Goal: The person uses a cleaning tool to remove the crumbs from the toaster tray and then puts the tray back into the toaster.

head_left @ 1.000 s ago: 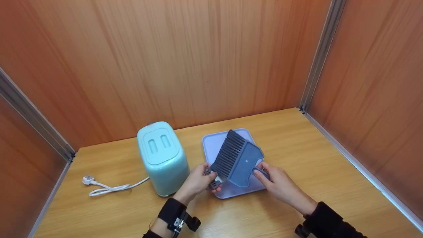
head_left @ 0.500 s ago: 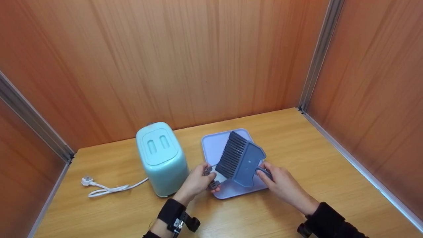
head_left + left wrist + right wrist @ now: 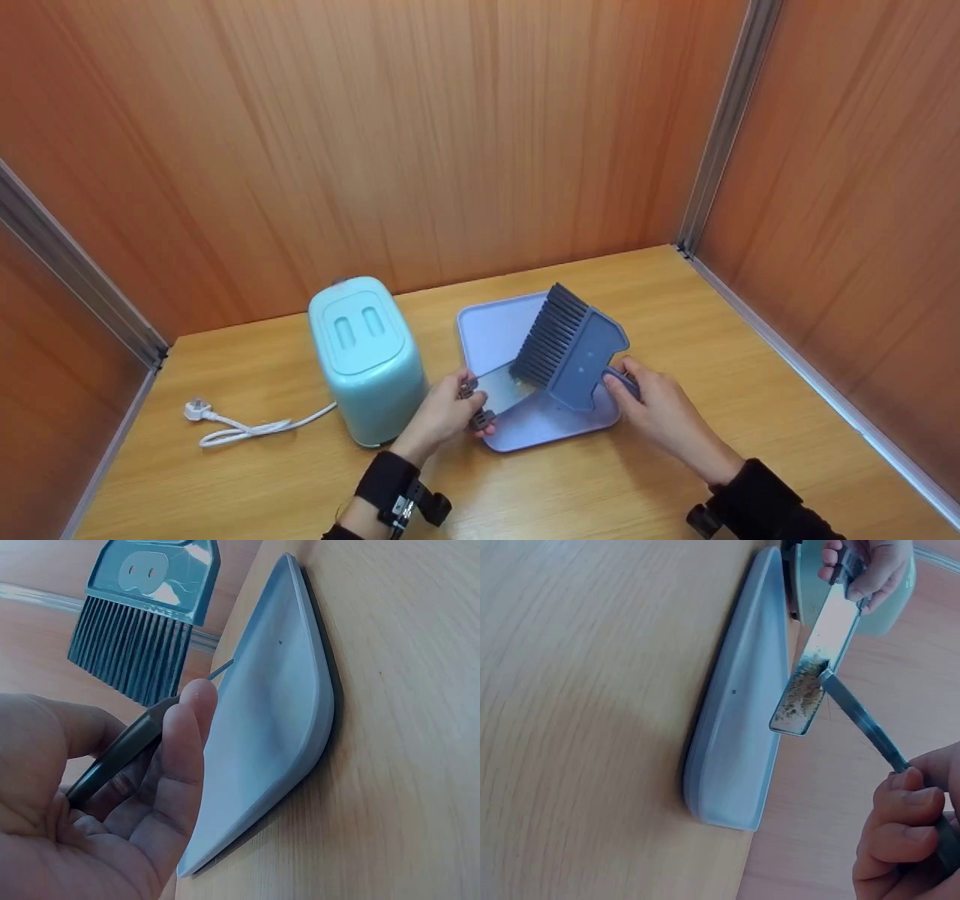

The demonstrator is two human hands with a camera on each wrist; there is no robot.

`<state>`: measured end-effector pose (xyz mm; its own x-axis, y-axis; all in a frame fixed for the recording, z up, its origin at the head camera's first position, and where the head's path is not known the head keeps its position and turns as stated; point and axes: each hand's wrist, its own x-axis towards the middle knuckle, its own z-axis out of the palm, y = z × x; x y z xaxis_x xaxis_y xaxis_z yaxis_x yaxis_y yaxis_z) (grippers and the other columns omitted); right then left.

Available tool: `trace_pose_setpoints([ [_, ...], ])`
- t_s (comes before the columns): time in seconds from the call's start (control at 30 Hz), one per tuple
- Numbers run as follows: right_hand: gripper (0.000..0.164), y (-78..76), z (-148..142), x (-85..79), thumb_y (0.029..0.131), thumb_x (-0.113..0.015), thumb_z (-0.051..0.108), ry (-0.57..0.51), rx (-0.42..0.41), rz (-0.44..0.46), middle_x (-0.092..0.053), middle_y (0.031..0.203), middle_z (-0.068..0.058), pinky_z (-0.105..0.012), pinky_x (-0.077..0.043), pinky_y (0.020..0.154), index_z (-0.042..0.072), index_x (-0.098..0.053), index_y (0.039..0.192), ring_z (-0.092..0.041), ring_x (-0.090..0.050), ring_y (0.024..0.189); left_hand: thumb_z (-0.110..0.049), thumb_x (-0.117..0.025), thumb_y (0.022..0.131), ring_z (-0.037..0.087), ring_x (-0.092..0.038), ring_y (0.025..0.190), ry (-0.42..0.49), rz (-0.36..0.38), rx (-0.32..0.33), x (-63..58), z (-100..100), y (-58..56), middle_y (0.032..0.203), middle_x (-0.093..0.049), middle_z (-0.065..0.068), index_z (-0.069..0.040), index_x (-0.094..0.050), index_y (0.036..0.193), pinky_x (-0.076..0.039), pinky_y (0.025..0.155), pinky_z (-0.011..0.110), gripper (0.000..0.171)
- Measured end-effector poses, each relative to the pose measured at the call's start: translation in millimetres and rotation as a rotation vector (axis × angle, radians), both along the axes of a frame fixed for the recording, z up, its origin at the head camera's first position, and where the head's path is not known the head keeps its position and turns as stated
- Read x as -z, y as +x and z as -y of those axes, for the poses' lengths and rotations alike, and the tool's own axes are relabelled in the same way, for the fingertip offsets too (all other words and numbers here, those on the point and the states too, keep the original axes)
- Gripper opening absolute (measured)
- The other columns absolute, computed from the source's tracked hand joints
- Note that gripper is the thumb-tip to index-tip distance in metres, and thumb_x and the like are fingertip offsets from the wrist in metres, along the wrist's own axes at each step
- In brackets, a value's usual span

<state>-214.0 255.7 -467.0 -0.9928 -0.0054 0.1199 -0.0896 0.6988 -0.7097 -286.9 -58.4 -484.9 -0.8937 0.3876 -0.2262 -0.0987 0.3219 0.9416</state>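
Observation:
My left hand (image 3: pixel 444 412) grips the dark grey handle of a metal crumb tray (image 3: pixel 499 381), held over a lavender tray (image 3: pixel 544 431). Brown crumbs (image 3: pixel 802 696) are heaped toward the far end of the crumb tray in the right wrist view. With thumb and curled fingers, my right hand (image 3: pixel 664 409) holds the handle of a wide blue-grey brush (image 3: pixel 586 361). Its dark bristles (image 3: pixel 551 334) reach onto the crumb tray, beside the crumbs. The brush hides part of the crumb tray in the head view.
A mint-green toaster (image 3: pixel 367 330) with a lid on top stands left of the lavender tray. Its white cord and plug (image 3: pixel 199 409) lie on the wooden table (image 3: pixel 262 487). Wood-grain panels (image 3: pixel 450 150) enclose the back and sides. A dark speck (image 3: pixel 734 692) lies in the lavender tray.
The brush and my right hand have moved to the right along the crumb tray. More of the metal surface and some crumbs now show. My left hand has stayed almost still.

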Motion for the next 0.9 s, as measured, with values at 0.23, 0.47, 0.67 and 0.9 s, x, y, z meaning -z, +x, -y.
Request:
trace_pose_setpoints([
  [0.23, 0.021, 9.9, 9.8, -4.9, 0.111, -0.061, 0.029, -0.08, -0.094, 0.014, -0.06, 0.088, -0.001, -0.023, -0.048, 0.067, 0.009, -0.062, 0.108, -0.015, -0.058, 0.082, -0.007, -0.05, 0.111, 0.019, -0.078, 0.072, 0.024, 0.013, -0.012, 0.7, 0.8, -2.2, 0.092, -0.075, 0.019, -0.001, -0.053, 0.118, -0.067, 0.073, 0.036, 0.01],
  [0.47, 0.022, 14.3, 20.3, -1.5, 0.11, -0.062, 0.032, -0.072, -0.148, 0.027, -0.056, 0.084, 0.001, -0.022, -0.045, 0.067, 0.01, -0.063, 0.107, -0.014, -0.056, 0.079, -0.008, -0.047, 0.112, 0.021, -0.078, 0.078, 0.048, 0.052, -0.028, -1.9, -1.9, -1.4, 0.108, -0.072, 0.021, -0.003, -0.052, 0.122, -0.067, 0.075, 0.034, 0.012],
  [0.67, 0.021, 15.6, 23.6, 4.8, 0.11, -0.062, 0.032, -0.039, -0.163, 0.019, -0.052, 0.078, 0.005, -0.021, -0.042, 0.064, 0.012, -0.064, 0.105, -0.01, -0.054, 0.073, -0.008, -0.046, 0.113, 0.021, -0.077, 0.078, 0.057, 0.035, -0.029, -1.6, -1.4, -0.8, 0.11, -0.07, 0.021, -0.002, -0.051, 0.119, -0.066, 0.074, 0.034, 0.01],
  [0.9, 0.022, 15.0, 24.4, 8.4, 0.11, -0.061, 0.033, -0.018, -0.185, 0.036, -0.053, 0.079, 0.005, -0.021, -0.042, 0.064, 0.012, -0.063, 0.105, -0.009, -0.054, 0.074, -0.01, -0.046, 0.113, 0.021, -0.077, 0.082, 0.044, 0.043, -0.045, -1.1, -0.2, -1.8, 0.12, -0.067, 0.02, -0.004, -0.053, 0.122, -0.066, 0.075, 0.033, 0.013],
])
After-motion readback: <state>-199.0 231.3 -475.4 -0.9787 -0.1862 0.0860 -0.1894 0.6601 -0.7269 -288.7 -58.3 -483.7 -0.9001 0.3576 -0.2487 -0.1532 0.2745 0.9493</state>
